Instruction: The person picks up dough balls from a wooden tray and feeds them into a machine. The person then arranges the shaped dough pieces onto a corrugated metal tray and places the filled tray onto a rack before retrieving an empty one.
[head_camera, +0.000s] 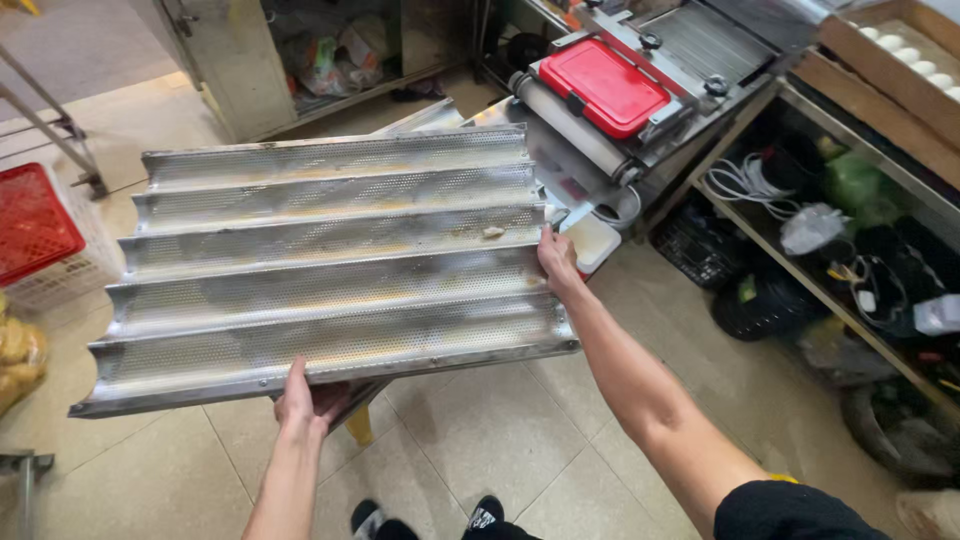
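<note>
A large perforated metal baking tray (320, 270) with several long wavy channels is held above the tiled floor. My left hand (303, 400) grips its near long edge from below. My right hand (557, 262) grips its right short edge. A small crumb of dough (493, 232) lies in one channel near my right hand. The tray tilts slightly, its far edge higher.
A dough-rolling machine with a red lid (603, 85) stands just beyond the tray at right. Wooden shelves (880, 190) with cables, bags and dough balls run along the right. A red crate (35, 220) sits at left. My shoes (430, 520) are below.
</note>
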